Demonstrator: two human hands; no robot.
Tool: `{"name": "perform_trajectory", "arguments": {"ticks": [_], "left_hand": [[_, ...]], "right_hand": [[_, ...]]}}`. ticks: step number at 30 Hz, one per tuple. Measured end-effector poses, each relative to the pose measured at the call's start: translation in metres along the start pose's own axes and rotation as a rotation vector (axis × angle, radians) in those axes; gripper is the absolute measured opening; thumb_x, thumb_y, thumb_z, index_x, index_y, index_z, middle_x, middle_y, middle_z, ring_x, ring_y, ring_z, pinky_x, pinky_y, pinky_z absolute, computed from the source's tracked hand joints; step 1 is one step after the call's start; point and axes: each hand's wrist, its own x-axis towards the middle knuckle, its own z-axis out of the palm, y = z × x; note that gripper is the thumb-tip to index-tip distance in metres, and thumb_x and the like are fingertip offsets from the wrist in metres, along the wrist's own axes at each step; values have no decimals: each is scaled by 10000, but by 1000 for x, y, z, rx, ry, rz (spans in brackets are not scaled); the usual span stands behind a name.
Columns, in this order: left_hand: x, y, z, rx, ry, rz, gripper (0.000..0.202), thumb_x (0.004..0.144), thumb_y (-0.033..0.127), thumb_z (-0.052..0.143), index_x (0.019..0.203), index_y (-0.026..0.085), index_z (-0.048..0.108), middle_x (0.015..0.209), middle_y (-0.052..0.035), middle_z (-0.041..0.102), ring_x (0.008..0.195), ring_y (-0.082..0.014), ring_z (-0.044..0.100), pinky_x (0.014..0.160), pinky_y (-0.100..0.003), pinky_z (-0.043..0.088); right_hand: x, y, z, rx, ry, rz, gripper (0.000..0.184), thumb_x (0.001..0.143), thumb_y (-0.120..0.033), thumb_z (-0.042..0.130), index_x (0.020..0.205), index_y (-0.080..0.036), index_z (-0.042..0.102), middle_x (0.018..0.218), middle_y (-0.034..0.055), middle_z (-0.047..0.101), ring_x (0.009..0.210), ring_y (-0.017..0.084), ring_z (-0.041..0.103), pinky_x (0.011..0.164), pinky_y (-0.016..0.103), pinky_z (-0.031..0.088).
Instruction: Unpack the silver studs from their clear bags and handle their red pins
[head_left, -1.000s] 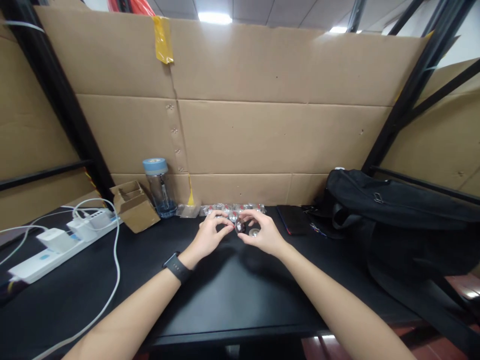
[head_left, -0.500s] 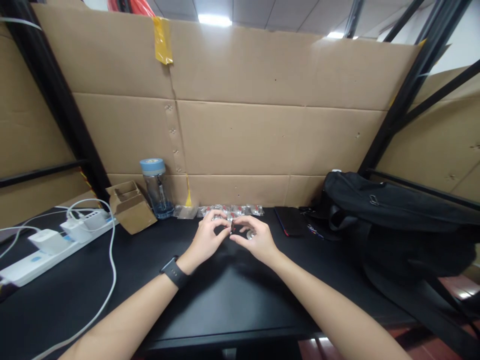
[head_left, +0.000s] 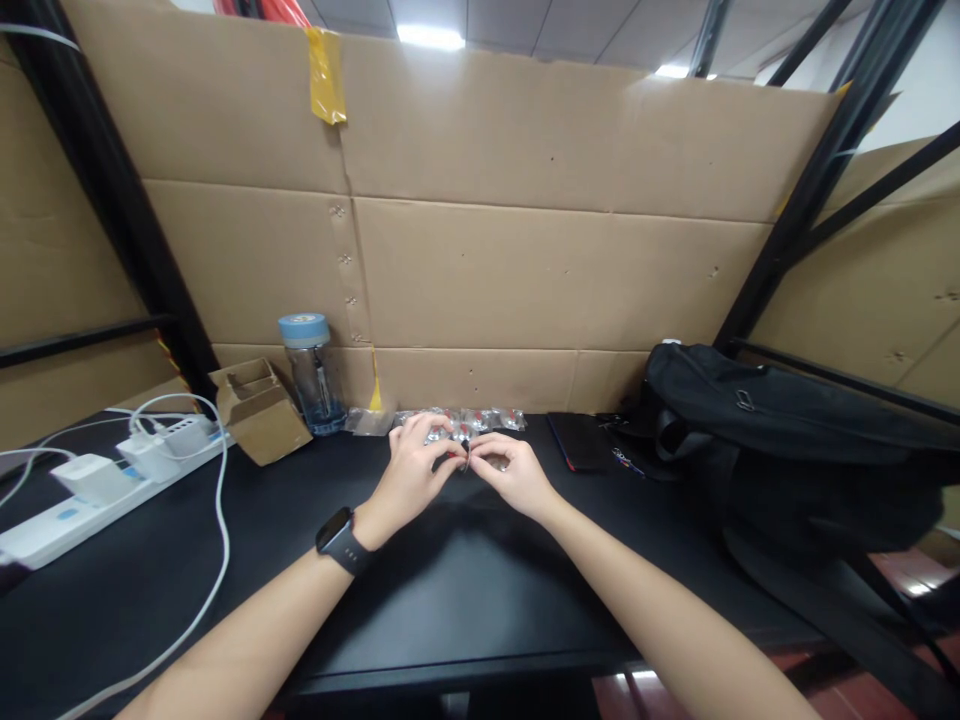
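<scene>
My left hand (head_left: 415, 470) and my right hand (head_left: 508, 473) meet above the black table (head_left: 465, 590), fingertips pinched together on a small dark round part (head_left: 464, 451) held between them. The part is mostly hidden by the fingers. A black watch (head_left: 340, 539) sits on my left wrist. Just behind the hands lies a row of small clear packets with red and silver pieces (head_left: 465, 420), along the foot of the cardboard wall.
A blue-lidded bottle (head_left: 310, 372) and an open small cardboard box (head_left: 259, 410) stand at the back left. A white power strip with chargers and cables (head_left: 105, 475) lies at far left. A dark phone (head_left: 579, 440) and a black backpack (head_left: 787, 440) are on the right.
Both hands have drawn closer together and slightly farther back, and the fingers now cover the small dark part that showed more openly a second ago.
</scene>
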Motion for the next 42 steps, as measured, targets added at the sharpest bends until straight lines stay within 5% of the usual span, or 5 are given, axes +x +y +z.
{"name": "perform_trajectory", "arguments": {"ticks": [8, 15, 23, 32, 42], "left_hand": [[2, -6, -4, 28, -121, 41, 83, 911, 261, 608, 978, 260, 658, 1250, -62, 607, 1233, -271, 480, 974, -436, 335], [7, -58, -18, 63, -177, -71, 172, 931, 261, 487, 972, 239, 653, 1078, -55, 673, 1054, -235, 582, 921, -378, 378], [-1, -107, -28, 91, -590, -177, 191, 852, 354, 566, 847, 264, 735, 941, -37, 749, 920, -230, 648, 822, -330, 385], [-6, -100, -17, 196, -627, -328, 285, 795, 458, 655, 615, 241, 696, 673, -38, 709, 754, -248, 640, 883, -429, 299], [-2, -76, -15, 103, -499, -229, 199, 925, 372, 546, 824, 243, 658, 762, 1, 741, 776, -207, 650, 813, -350, 262]], "right_hand": [[1, 2, -7, -337, -115, -78, 58, 785, -181, 677, 735, -197, 702, 1066, 61, 673, 957, 191, 649, 850, 320, 518], [0, -1, -26, -594, -257, -182, 52, 773, -162, 673, 738, -199, 662, 1158, 71, 623, 1080, 221, 583, 976, 363, 472], [-3, 2, -24, -546, -349, -154, 86, 747, -171, 721, 715, -207, 651, 1155, 62, 625, 1090, 225, 591, 969, 358, 481], [1, 8, -33, -549, -393, -116, 139, 815, -247, 720, 951, -221, 711, 1078, 73, 658, 1052, 227, 609, 951, 363, 484], [9, 37, -63, -596, -426, 82, 304, 729, -182, 729, 1032, -209, 725, 941, 53, 743, 843, 206, 690, 790, 297, 505]]}}
